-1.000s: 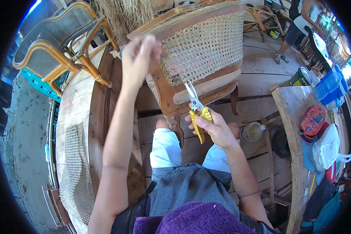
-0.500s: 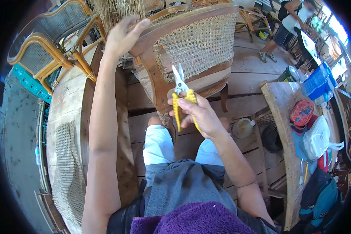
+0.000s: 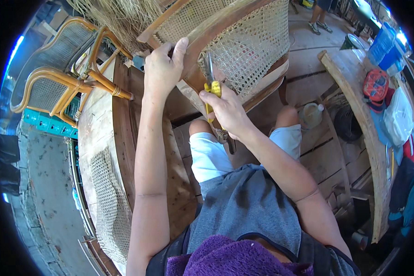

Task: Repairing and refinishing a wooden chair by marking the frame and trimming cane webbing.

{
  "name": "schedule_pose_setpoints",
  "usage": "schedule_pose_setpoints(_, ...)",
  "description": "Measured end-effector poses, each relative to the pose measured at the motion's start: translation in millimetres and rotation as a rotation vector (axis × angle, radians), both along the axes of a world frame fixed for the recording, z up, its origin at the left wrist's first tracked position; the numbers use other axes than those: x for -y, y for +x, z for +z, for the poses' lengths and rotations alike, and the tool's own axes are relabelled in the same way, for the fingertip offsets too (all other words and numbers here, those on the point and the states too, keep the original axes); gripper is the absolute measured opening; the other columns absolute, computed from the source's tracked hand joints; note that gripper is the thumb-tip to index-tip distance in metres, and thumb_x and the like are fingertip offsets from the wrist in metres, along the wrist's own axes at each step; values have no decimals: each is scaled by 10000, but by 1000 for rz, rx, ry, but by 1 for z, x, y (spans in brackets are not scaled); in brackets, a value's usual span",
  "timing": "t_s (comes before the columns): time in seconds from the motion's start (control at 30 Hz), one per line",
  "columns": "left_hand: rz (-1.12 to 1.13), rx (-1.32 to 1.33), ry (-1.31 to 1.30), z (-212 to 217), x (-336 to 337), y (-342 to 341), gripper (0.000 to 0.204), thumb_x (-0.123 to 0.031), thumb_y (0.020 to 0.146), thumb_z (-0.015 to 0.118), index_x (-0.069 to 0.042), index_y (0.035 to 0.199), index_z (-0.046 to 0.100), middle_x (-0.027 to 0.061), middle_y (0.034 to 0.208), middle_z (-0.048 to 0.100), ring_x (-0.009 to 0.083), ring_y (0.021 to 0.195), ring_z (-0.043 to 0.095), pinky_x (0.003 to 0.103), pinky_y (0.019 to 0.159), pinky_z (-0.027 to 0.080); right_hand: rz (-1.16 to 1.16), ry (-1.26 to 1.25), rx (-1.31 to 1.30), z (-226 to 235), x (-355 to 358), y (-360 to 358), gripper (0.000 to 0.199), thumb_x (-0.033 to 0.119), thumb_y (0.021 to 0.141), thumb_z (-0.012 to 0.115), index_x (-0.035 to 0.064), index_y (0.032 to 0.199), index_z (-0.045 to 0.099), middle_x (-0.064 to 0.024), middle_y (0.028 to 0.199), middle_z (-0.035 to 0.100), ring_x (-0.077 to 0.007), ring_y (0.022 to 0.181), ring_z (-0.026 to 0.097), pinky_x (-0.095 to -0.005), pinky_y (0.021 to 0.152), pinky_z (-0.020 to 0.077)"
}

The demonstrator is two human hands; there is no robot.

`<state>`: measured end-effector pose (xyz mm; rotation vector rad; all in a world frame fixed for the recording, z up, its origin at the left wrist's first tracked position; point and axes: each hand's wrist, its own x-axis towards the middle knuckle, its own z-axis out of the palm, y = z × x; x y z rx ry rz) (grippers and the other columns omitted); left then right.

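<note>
My right hand [image 3: 226,110] is closed round the yellow handles of a pair of snips [image 3: 212,87]. Their metal blades point up against the torn left edge of the woven cane panel [image 3: 248,50] in a wooden chair [image 3: 202,34]. A ragged gap in the weave lies beside the blades. My left hand [image 3: 163,69] rests on the chair's wooden frame at its left corner, thumb up and the other fingers curled over the wood. What is under those fingers is hidden.
A rattan chair [image 3: 62,85] stands on a wooden bench [image 3: 110,119] at left, with a loose cane sheet [image 3: 108,198] nearer me. Dry fibre strands [image 3: 119,20] hang behind. At right, a wooden table [image 3: 368,133] bears bags; a plastic jug [image 3: 311,115] sits on the floor. Another person [image 3: 321,16] stands far right.
My left hand has come down onto the chair frame. The snips have moved up to the cane's torn edge, their handles squeezed closer together. The whole view has shifted.
</note>
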<state>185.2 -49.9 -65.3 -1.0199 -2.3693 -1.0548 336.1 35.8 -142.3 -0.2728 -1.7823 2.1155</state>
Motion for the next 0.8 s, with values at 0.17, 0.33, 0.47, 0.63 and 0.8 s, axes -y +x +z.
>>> schedule_pose_setpoints(0.17, -42, -28, 90, -32, 5, 66, 391, -384, 944, 636, 3, 946, 692, 211, 747, 671, 383, 712, 684, 410, 639, 532, 23, -353, 119, -16, 29, 55, 209, 240, 974, 583, 71, 1094, 559, -18, 949, 584, -87, 829, 578, -260, 658, 530)
schedule_pose_setpoints(0.33, -65, 15, 99, -72, 12, 142, 293, -281, 925, 687, -18, 1052, 672, 195, 811, 684, 359, 724, 692, 377, 643, 542, -64, -535, 147, -30, 42, 113, 162, 212, 979, 561, 63, 1040, 548, -7, 883, 575, -70, 756, 567, -243, 618, 509)
schedule_pose_setpoints(0.47, -147, -89, 194, -97, 11, 179, 272, -206, 912, 710, 3, 1080, 668, 166, 866, 711, 275, 740, 717, 347, 692, 561, -118, -513, 140, -38, 42, 146, 320, 143, 970, 541, 9, 1255, 488, -21, 904, 599, -62, 790, 576, -223, 663, 495)
schedule_pose_setpoints(0.63, -101, 115, 113, -99, 15, 181, 241, -199, 960, 651, -1, 1096, 653, 154, 894, 709, 230, 774, 713, 324, 677, 552, -176, -570, -27, -51, 46, 144, 586, 120, 959, 542, 47, 1495, 318, -18, 1073, 610, -74, 930, 578, -226, 752, 489)
schedule_pose_setpoints(0.8, -187, 168, 88, -97, 22, 182, 237, -188, 974, 610, -3, 1118, 641, 167, 914, 695, 228, 806, 702, 352, 714, 544, -176, -706, -134, -50, 61, 138, 567, 31, 911, 536, 48, 1445, 347, -35, 945, 571, -94, 820, 586, -251, 715, 505)
